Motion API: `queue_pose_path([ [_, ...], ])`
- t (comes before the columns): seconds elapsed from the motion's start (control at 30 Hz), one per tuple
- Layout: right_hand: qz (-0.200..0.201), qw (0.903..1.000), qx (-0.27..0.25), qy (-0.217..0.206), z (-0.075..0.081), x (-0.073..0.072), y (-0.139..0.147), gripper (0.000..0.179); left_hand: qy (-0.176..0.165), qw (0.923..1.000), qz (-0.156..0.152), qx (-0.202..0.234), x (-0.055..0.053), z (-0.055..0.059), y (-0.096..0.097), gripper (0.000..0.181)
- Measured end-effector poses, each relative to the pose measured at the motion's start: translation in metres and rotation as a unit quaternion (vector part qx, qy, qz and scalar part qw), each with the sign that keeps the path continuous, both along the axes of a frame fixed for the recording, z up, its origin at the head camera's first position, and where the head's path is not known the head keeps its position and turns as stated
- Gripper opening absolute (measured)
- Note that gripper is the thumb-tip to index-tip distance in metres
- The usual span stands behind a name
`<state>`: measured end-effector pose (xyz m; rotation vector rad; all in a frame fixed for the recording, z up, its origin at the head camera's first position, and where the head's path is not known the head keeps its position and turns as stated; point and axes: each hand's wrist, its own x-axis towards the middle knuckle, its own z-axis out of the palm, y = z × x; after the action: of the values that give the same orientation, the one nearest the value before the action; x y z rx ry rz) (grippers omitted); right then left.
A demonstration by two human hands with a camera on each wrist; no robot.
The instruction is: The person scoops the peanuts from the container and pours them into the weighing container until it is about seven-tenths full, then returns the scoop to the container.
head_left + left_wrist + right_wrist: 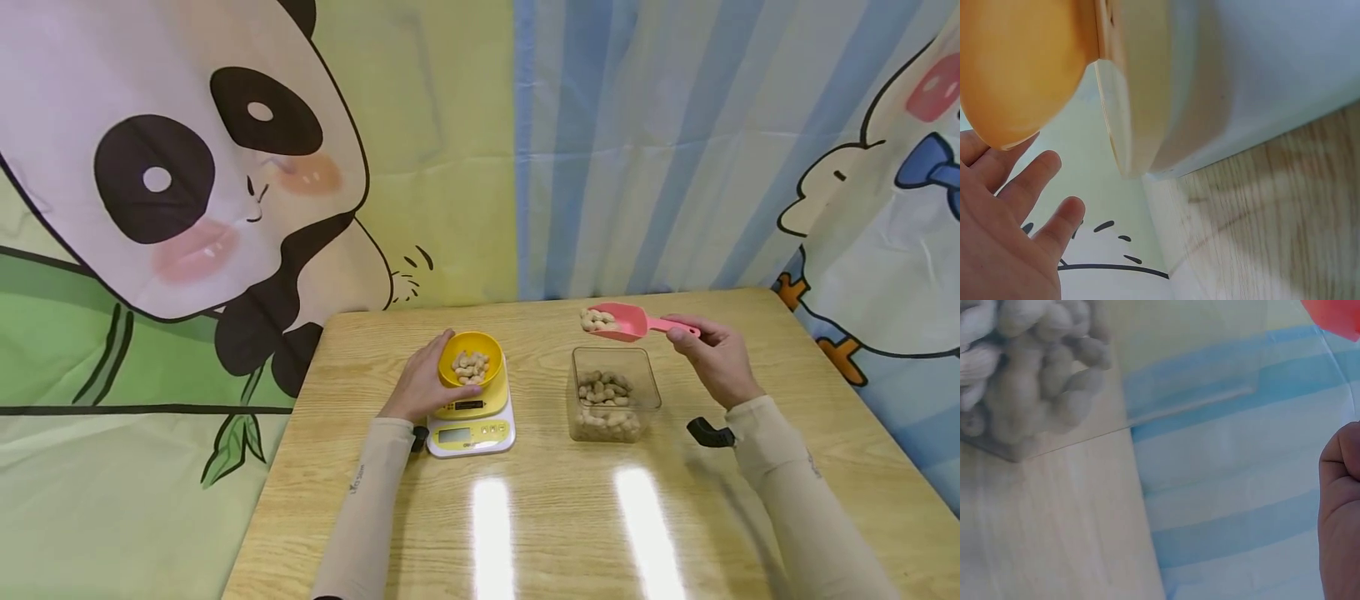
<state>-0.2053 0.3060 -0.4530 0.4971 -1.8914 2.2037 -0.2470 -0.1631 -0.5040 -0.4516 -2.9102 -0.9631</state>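
In the head view, a yellow bowl [492,346] with several peanuts [470,367] in it sits on a yellow and white kitchen scale [471,447]. My left hand [422,385] holds the bowl from the left, thumb along its near side and fingers round the far side. The left wrist view shows fingertips [1050,164] by the bowl's orange-looking wall [1022,69]. Pinched by its handle, a pink scoop [632,323] is in my right hand [712,357], raised and carrying peanuts [597,320]. Below it stands a clear plastic container [652,392] partly filled with peanuts [604,390].
Everything stands on a wood-grain table [540,500]. Behind the table hangs a printed curtain [450,167] with a panda and blue stripes, close to its back edge. The container stands to the right of the scale, with a gap between them.
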Motion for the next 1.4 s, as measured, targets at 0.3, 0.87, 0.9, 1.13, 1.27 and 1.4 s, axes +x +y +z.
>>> queue_pose_path([
  [0.3, 0.017, 0.9997, 0.011, 0.010, 0.027, -0.015, -0.016, 0.025, 0.000, 1.0000, 0.003, -0.003, 0.000, -0.002, 0.001, 0.120],
  [0.87, 0.116, 0.9906, -0.062, 0.038, 0.059, -0.057, -0.074, 0.021, -0.004, 1.0000, 0.007, -0.006, -0.001, -0.001, -0.001, 0.118],
  [0.9, 0.115, 0.9911, -0.057, 0.037, 0.058, -0.059, -0.078, 0.021, -0.004, 1.0000, 0.007, -0.005, -0.001, -0.001, 0.000, 0.119],
  [1.13, 0.089, 0.9952, 0.037, 0.018, 0.044, -0.071, -0.097, 0.023, -0.004, 0.9999, 0.010, -0.002, 0.001, -0.002, 0.000, 0.119],
  [1.27, 0.079, 0.9915, 0.103, -0.004, 0.036, -0.075, -0.104, 0.025, 0.001, 1.0000, 0.009, 0.001, 0.000, -0.002, 0.000, 0.119],
  [1.4, 0.074, 0.9859, 0.148, -0.025, 0.030, -0.078, -0.112, 0.026, 0.001, 1.0000, 0.006, 0.001, 0.000, -0.002, -0.001, 0.118],
])
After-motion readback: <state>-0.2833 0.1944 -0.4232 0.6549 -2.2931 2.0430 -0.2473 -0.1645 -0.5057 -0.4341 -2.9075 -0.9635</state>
